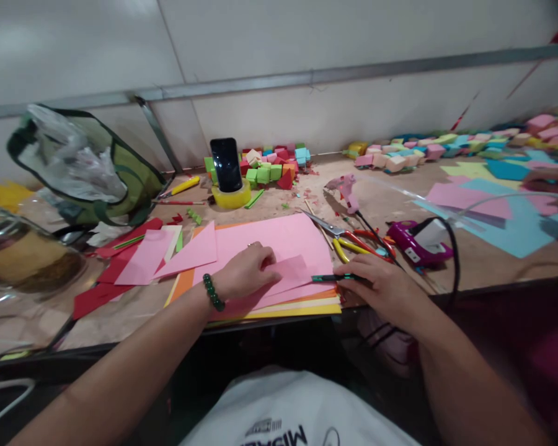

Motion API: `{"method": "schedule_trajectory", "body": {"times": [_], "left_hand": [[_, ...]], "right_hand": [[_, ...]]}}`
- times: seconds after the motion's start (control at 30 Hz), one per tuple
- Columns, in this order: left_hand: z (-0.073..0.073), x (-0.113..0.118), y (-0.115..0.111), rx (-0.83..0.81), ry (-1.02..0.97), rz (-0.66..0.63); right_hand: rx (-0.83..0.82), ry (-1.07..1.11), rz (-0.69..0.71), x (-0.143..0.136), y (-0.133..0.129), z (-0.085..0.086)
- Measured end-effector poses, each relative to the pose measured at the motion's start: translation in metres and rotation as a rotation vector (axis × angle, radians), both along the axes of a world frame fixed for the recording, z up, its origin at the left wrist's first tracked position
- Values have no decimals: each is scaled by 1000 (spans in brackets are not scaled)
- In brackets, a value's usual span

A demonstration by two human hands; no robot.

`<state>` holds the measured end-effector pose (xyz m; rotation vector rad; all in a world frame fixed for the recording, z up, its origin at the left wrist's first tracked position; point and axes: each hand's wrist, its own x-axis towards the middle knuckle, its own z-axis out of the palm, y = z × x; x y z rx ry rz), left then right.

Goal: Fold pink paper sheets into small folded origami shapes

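Well to the left of your left grip (247, 271), a clear container (32, 257) sits on the tabletop (390, 207), and beyond it a green bag (137, 179) slumps with clear plastic inside. Closer to that grip, still on its left, red paper strips (97, 300) lie partly under a pink piece (142, 259). Farther from you and left of the same grip is a yellow-handled tool (186, 184); next, a phone (225, 166) stands at a yellow tape roll (232, 197).

Your left grip is curled and rests on a small pink strip (294, 267), which reaches out from it toward your right grip (379, 285); you can't tell from this angle whether its fingers pinch the paper. A larger pink sheet (279, 232) lies beneath, over orange and yellow ones. Beyond your left grip, colored blocks (265, 175) are heaped.

Your right grip pinches a slim dark-green tool (323, 279), its tip pointing left by the strip's end. Just beyond that grip lie scissors (328, 225), with a pink glue gun (349, 193) farther off. To its right is a purple device (416, 248), then blue paper (523, 238), with another person's hand (551, 179) near it.
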<state>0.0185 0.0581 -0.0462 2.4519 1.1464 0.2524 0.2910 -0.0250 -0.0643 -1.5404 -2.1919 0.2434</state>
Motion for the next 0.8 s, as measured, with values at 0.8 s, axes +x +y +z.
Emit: {"method": "schedule_trajectory", "body": {"times": [0.8], "left_hand": [[-12,7,-5,8,164,-386]], "right_hand": [[-68,109,143,5,1,-9]]}}
